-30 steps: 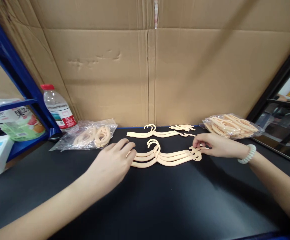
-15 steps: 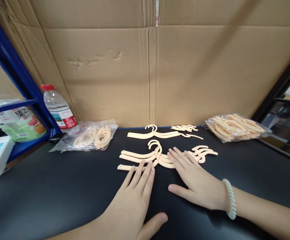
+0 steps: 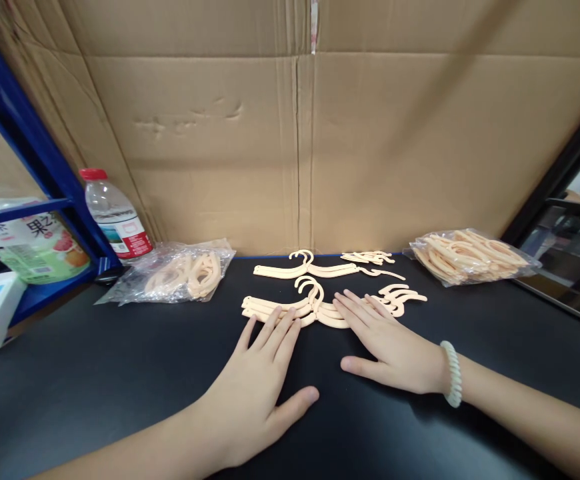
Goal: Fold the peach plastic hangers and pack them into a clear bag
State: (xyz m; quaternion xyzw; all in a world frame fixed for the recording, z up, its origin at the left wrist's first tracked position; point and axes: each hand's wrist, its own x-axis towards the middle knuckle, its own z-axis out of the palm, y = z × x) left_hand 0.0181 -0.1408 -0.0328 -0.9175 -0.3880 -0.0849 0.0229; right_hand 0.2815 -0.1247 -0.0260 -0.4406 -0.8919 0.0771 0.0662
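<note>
Cream-coloured folding clothes hangers (image 3: 315,308) lie close together on the black table, their hooks pointing away from me. My left hand (image 3: 255,380) is open, palm down, its fingertips on the left arms of these hangers. On their right arms rest the fingers of my right hand (image 3: 385,343), also flat and open, with a pale coiled band (image 3: 451,373) at the wrist. Loose curved hanger pieces (image 3: 400,297) lie just beyond that hand. Farther back is another small group of hangers (image 3: 306,269), with a single hook (image 3: 383,273) at its right end.
A clear bag of hanger parts (image 3: 170,275) lies at the left and another bag (image 3: 473,257) at the right. More loose pieces (image 3: 367,257) lie by the cardboard wall (image 3: 210,147). A red-capped bottle (image 3: 117,217) stands beside the blue shelf frame (image 3: 70,230).
My left hand has moved forward, and the nearest hanger has slid up against the others, so their left arms now sit closer together. My right hand has shifted slightly forward.
</note>
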